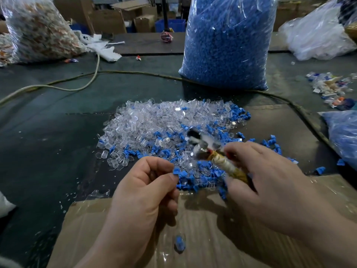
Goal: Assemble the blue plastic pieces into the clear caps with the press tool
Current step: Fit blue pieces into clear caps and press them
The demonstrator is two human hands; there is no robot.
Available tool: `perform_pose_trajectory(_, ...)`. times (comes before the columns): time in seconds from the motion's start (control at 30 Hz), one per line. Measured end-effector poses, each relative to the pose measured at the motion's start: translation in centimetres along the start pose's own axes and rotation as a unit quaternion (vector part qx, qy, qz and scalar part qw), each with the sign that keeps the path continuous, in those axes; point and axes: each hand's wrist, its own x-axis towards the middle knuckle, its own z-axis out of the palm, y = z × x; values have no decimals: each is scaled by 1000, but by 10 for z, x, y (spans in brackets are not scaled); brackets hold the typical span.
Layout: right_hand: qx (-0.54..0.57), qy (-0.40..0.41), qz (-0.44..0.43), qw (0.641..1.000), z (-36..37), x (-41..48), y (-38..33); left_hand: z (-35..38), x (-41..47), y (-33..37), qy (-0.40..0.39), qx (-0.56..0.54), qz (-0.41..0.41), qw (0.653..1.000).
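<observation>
Head view, left hand pinching a blue piece between thumb and forefinger, right hand gripping the blurred press tool by its wrapped handle

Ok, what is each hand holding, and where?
The left hand pinches a blue plastic piece by one end; right hand grips the press tool by its wrapped handle.

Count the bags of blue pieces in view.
2: a tall bag behind the loose pile, and a second bag cut off at the right edge. Others may be hidden.
</observation>
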Motion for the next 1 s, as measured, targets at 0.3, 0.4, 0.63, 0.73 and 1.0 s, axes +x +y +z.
perform_pose_trajectory(0.3, -12, -78, -45, 996, -1, -4, -7, 0, -1, 0, 14, 10, 62, 998)
perform_pose_trajectory(0.4, -16, -87, -49, 995, -1, -4, -5, -1, -1, -1, 14, 26, 73, 997)
perform_pose_trajectory(0.63, -52, -48, -63, 996, 6, -3, -3, 4, -2, -2, 24, 53, 97, 994)
perform_pose_trajectory(0.73, -48, -27, -72, 996, 8, -2, -4, 1, -2, -2, 23, 47, 100, 994)
perform_pose_trajectory(1.0, -56, 22, -41, 997, 10, -2, 3, -1, -3, 7, 77, 92, 108, 987)
